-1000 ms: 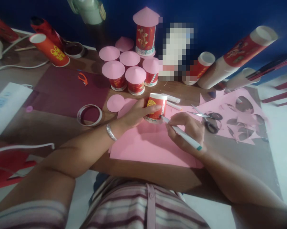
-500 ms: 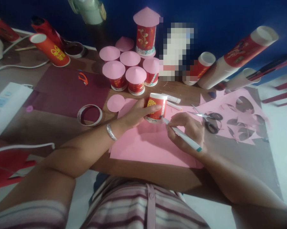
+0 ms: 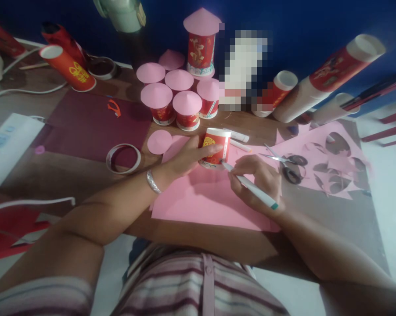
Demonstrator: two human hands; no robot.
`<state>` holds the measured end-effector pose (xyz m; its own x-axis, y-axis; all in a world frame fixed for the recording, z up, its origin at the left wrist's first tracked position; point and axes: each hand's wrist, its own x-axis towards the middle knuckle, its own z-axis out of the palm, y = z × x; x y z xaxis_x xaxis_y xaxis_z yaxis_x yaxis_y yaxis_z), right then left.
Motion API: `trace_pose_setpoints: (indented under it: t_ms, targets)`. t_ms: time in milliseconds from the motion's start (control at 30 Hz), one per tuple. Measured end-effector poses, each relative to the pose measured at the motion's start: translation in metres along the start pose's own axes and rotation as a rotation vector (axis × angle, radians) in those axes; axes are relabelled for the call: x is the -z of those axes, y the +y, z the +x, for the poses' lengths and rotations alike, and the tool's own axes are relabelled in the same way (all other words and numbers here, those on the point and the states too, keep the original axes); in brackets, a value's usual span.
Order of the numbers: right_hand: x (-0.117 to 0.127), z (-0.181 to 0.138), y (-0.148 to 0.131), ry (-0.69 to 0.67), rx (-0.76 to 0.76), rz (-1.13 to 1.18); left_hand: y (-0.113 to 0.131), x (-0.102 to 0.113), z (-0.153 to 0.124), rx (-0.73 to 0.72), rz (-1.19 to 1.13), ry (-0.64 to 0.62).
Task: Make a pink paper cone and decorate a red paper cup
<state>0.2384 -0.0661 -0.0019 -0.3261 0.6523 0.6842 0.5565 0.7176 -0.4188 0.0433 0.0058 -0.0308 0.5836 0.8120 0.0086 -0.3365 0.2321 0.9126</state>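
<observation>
My left hand (image 3: 193, 156) is closed around a red paper cup (image 3: 217, 145) with a yellow design, its thumb across the front. The cup has a white strip down its side and a wave pattern along the bottom. In my right hand (image 3: 255, 180) is a white marker (image 3: 255, 191) with a green end, gripped like a pen. Its tip meets the lower part of the cup's white strip. Beneath both hands lie sheets of pink paper (image 3: 198, 202). A pink paper disc (image 3: 160, 142) rests left of the cup, and a white marker (image 3: 236, 135) lies behind it.
Several red cups with pink cone tops (image 3: 187, 104) stand at the back. Open scissors (image 3: 292, 164) lie right, beside pink paper scraps (image 3: 329, 162) with round holes. A tape roll (image 3: 123, 158) sits left, near a maroon sheet (image 3: 92, 127). Red tubes (image 3: 346, 66) lean against the wall.
</observation>
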Motion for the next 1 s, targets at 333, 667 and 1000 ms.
trace_pose_setpoints:
  t_ms: [333,667,1000]
  targets:
    - [0.0,0.0008,-0.0003,0.013,0.006,-0.026,-0.0011,0.0003,-0.0001,-0.001,-0.018,0.013]
    - [-0.0003,-0.0006,0.0,-0.003,0.012,-0.027,-0.0014,-0.0004,0.0008,-0.008,-0.01,0.035]
    - [0.0017,0.0014,-0.0021,-0.03,-0.002,-0.006,-0.0037,0.0015,0.0013,-0.011,0.001,0.017]
